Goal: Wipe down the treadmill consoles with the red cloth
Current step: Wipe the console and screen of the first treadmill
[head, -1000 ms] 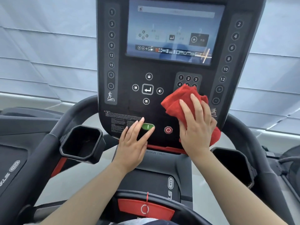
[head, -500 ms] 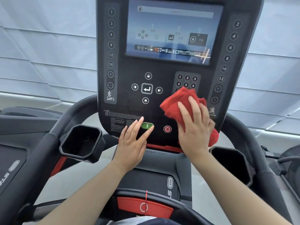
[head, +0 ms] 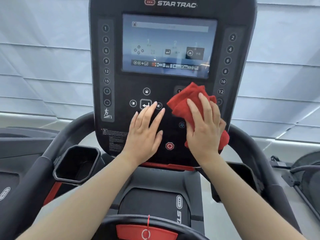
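A black treadmill console (head: 119, 49) with a lit screen (head: 168, 45) fills the middle of the head view. My right hand (head: 204, 129) presses a crumpled red cloth (head: 185, 103) flat against the console's number keypad, right of centre, and the cloth hides most of those keys. My left hand (head: 145, 132) lies flat with fingers spread on the lower middle of the console, fingertips at the enter key (head: 145, 103). It covers the green button. The red stop button (head: 169, 146) shows between my two hands.
A black cup holder (head: 76, 163) sits at the lower left, another partly hidden behind my right forearm. Curved black handrails (head: 43, 163) flank the console. A red safety key panel (head: 147, 232) lies at the bottom. White pleated blinds (head: 43, 58) hang behind.
Both hands have slid upward on the console: the cloth from beside the stop button up over the keypad, my left hand from the green button up to the enter key. The view tilted up.
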A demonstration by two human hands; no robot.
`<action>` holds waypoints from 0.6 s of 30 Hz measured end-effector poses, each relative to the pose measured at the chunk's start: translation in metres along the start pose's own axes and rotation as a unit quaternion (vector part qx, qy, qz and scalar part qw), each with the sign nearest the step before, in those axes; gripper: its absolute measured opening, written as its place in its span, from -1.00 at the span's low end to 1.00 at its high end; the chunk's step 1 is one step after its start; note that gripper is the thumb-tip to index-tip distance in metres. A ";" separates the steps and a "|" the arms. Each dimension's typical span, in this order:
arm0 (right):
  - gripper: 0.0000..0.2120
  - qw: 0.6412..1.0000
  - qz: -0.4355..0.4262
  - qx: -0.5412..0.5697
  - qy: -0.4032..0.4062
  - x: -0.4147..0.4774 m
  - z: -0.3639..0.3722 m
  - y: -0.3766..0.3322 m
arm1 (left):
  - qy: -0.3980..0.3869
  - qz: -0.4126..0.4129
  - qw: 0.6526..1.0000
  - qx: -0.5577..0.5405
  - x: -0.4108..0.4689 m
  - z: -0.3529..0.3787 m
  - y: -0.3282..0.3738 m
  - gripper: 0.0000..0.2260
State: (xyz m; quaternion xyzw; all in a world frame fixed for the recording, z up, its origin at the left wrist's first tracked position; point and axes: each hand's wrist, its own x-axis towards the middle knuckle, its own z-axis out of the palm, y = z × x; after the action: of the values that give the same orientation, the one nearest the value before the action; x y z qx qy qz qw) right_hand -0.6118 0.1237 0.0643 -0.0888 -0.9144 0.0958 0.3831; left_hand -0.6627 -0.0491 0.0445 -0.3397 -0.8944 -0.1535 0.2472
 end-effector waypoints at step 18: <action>-0.57 0.993 0.103 0.034 0.045 0.029 -0.015 0.041 | 0.047 0.047 0.996 0.060 0.112 0.007 0.014 -0.51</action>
State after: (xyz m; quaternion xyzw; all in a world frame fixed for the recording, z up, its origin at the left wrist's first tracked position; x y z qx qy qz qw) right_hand -0.6177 0.1723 0.0847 -0.1741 -0.8783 0.1617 0.4148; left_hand -0.7283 0.0238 0.1014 -0.3580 -0.8727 -0.1033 0.3155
